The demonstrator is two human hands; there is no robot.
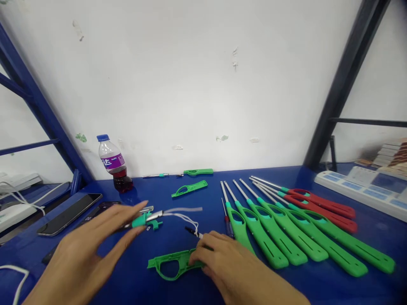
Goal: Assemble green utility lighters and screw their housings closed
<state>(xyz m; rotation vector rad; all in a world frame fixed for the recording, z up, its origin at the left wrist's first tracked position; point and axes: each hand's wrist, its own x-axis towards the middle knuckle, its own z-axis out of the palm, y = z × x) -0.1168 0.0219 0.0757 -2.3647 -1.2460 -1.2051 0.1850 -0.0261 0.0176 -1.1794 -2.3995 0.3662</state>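
My left hand [92, 245] pinches the metal nozzle of a utility lighter [154, 216] by its teal collar [140, 220]. A clear tube [182, 209] and thin white wires [182, 215] trail from the nozzle towards my right hand. My right hand [219, 258] has its fingers closed around a small black-and-white igniter [193, 231]. Its fingertips also touch a green handle half [168, 257] lying open side up on the table. A small teal trigger piece [155, 224] shows just beyond my left fingertips. Part of the igniter is hidden by my right fingers.
Several green lighters [267, 237] and red lighters [324, 207] fan out at right, beside a screwdriver [228, 224]. Further back lie a green handle half [190, 188] and another green piece [199, 172]. A drink bottle [114, 163] and phone [70, 214] are at left.
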